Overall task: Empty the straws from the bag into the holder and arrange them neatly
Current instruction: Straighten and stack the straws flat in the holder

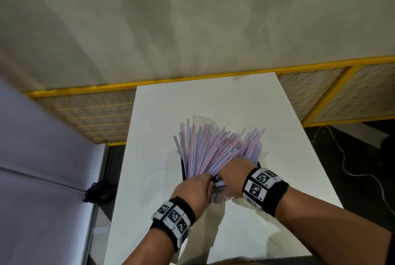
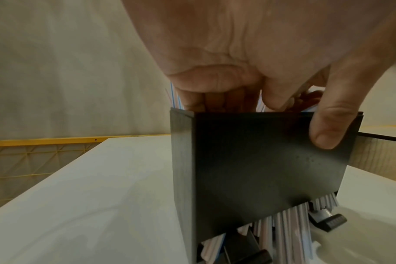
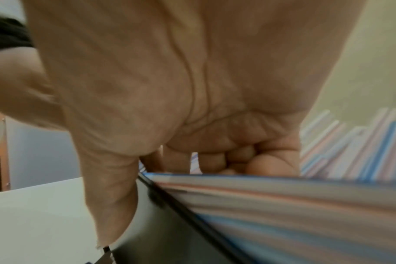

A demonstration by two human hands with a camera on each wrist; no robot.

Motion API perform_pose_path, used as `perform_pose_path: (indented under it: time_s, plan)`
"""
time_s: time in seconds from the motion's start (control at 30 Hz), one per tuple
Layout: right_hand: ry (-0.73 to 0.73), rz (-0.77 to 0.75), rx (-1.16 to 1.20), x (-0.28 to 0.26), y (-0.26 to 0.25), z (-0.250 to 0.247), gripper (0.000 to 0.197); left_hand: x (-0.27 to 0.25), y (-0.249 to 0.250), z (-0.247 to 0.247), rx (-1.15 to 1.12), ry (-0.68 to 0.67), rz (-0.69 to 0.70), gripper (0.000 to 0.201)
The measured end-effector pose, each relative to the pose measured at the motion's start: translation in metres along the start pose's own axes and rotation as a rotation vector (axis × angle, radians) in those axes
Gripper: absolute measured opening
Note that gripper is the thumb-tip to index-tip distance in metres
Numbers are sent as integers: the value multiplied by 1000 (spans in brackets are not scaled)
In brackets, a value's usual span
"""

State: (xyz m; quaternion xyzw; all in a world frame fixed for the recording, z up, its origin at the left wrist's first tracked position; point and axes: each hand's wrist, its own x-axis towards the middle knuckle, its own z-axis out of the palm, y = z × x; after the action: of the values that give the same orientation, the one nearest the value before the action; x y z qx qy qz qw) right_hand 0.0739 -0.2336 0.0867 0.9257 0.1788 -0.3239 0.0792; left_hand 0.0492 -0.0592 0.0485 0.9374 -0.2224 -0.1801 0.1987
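Striped pink and blue straws point(image 1: 213, 147) fan out from a black box holder point(image 1: 183, 170) on the white table point(image 1: 162, 119). A clear bag point(image 1: 202, 117) lies just behind them. My left hand point(image 1: 198, 187) grips the holder's near wall point(image 2: 260, 169), thumb point(image 2: 328, 132) outside and fingers curled inside the rim. Beside it, my right hand point(image 1: 232, 177) curls its fingers point(image 3: 215, 160) over a bunch of straws point(image 3: 283, 200) lying across the rim, its thumb down the holder's side point(image 3: 170, 241). More straws point(image 2: 287, 230) show at the holder's foot.
A yellow mesh fence point(image 1: 89, 115) runs behind the table. A grey padded surface point(image 1: 42, 157) stands at the left, with a dark bundle point(image 1: 100, 191) between it and the table. A white cable point(image 1: 350, 170) trails on the dark floor at the right.
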Motion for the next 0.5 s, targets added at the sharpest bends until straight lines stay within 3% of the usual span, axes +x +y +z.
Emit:
perform_pose_path:
  time_s: [0.13,0.23,0.5]
  plan:
    - [-13,60,-94,-8,-6,-1,21,5,4,0,-30,41,-21,23]
    - [5,75,-108,-6,-10,5,30,10,6,0,1,24,-35,26]
    - [-42,-68,60,1,-10,16,30,16,13,-4,-64,27,-61,16]
